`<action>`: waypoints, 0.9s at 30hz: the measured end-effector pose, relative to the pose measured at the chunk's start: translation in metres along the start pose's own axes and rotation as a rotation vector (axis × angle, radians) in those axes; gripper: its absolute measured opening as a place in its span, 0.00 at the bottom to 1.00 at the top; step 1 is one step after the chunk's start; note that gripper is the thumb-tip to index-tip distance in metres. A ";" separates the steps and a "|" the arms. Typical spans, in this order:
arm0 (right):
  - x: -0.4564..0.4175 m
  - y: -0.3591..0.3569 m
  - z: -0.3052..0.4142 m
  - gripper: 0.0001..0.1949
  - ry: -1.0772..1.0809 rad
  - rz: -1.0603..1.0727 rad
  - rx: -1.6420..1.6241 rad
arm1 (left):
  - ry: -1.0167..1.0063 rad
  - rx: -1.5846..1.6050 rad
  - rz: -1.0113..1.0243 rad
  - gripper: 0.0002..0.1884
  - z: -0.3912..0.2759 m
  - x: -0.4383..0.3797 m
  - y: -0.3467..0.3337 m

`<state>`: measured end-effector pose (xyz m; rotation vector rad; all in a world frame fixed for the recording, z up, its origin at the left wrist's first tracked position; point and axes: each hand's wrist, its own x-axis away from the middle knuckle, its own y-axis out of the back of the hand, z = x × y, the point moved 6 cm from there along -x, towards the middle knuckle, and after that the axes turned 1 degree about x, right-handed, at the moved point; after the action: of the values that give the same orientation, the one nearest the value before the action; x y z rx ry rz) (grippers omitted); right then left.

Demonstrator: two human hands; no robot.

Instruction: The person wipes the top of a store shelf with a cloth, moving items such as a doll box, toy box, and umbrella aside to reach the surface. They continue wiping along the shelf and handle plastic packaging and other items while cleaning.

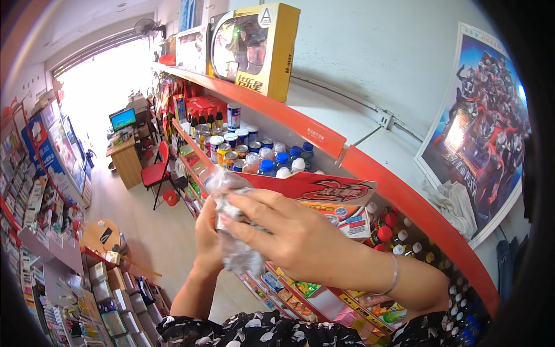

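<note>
Before my chest, my left hand (207, 243) and my right hand (289, 232) come together on a crumpled whitish cloth (241, 253). The fingers of my right hand press into the cloth from the right. My left hand grips it from the left and is partly hidden behind it. Whether something is wrapped inside the cloth, I cannot tell. Just behind my hands, a printed carton with a red raised flap (284, 185) stands at the shelf. Beyond it, several cans (224, 155) and bottles with blue caps (267, 166) are grouped on the same shelf.
A yellow toy box (282, 56) stands on the white top shelf, which has a red edge (299, 123). Another cloth (453, 206) lies by a poster (485, 130). A red folding chair (157, 167), a desk (123, 158) and a round stool (99, 234) stand on the left.
</note>
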<state>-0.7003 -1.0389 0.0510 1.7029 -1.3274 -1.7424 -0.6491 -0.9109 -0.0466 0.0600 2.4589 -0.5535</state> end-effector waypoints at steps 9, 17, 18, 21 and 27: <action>0.065 0.064 -0.016 0.27 -0.263 0.084 0.063 | -0.041 -0.085 0.025 0.41 -0.020 -0.014 -0.003; 0.111 0.104 -0.019 0.16 -0.431 -0.064 0.207 | -0.031 -0.068 0.093 0.43 -0.011 -0.024 0.002; 0.124 0.114 -0.021 0.13 -0.475 -0.018 0.143 | 0.000 0.005 0.069 0.43 -0.007 -0.025 0.008; 0.139 0.138 -0.013 0.07 -0.648 -0.016 -0.077 | 0.112 0.192 0.013 0.47 0.008 -0.030 0.028; 0.089 0.105 -0.024 0.26 -0.818 -0.036 -0.440 | 0.075 0.313 0.123 0.42 -0.023 -0.056 -0.009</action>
<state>-0.7326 -1.1696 0.0883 0.7859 -1.0408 -2.6475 -0.6178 -0.9049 0.0054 0.3621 2.3983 -0.8897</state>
